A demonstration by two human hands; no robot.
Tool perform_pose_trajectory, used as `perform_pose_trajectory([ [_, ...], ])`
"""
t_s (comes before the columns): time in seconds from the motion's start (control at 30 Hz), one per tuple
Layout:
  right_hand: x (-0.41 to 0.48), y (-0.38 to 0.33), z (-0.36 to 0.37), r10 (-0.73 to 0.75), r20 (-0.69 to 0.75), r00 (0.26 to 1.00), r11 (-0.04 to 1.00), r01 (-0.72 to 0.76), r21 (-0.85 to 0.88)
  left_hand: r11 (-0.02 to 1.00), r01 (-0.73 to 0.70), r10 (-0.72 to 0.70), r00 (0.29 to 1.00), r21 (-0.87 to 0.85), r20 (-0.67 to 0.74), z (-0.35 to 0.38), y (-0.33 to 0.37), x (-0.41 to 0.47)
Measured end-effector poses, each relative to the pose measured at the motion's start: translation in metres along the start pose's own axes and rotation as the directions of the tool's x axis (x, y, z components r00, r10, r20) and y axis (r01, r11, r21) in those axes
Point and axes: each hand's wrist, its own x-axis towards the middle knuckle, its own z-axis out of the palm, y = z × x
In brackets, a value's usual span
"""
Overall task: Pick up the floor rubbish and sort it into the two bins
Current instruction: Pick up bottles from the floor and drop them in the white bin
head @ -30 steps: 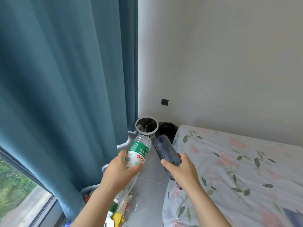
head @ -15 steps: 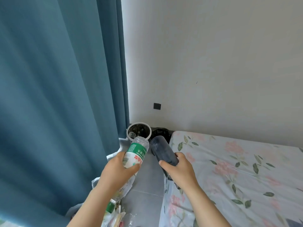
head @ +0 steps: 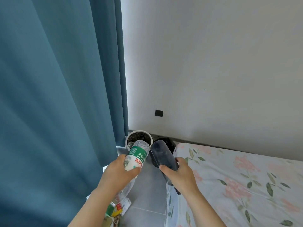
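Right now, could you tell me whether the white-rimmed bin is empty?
Not empty: the white-rimmed bin by the curtain shows clear bottles inside.

Clear glossy plastic bottle (head: 137,154) (paper-look label), dark translucent plastic bottle (head: 162,155), matt cloth curtain (head: 57,87).

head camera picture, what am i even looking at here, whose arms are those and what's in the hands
The camera sits on a person's head, looking forward and down, so the two bare arms are that person's own. The left hand has a grip on a clear water bottle with a green label. The right hand holds a dark bottle. Both point toward two bins in the corner: a white bin and a black bin. More rubbish lies on the grey floor between a blue curtain and a flowered bed.
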Motion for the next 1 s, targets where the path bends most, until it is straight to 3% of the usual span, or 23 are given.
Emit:
perform_pose_trajectory([
  [0.67, 0.241, -0.035, -0.013, 0.045, 0.189, 0.981, 0.994, -0.024, -0.11, 0.974, 0.225, -0.226, 0.972, -0.036, -0.059, 0.011, 0.054, 0.192],
  [1.0, 0.319, -0.04, 0.009, 0.09, 0.289, 0.953, 0.974, -0.025, -0.223, 0.943, 0.334, -0.333, 0.942, 0.006, -0.046, 0.016, 0.037, 0.247],
])
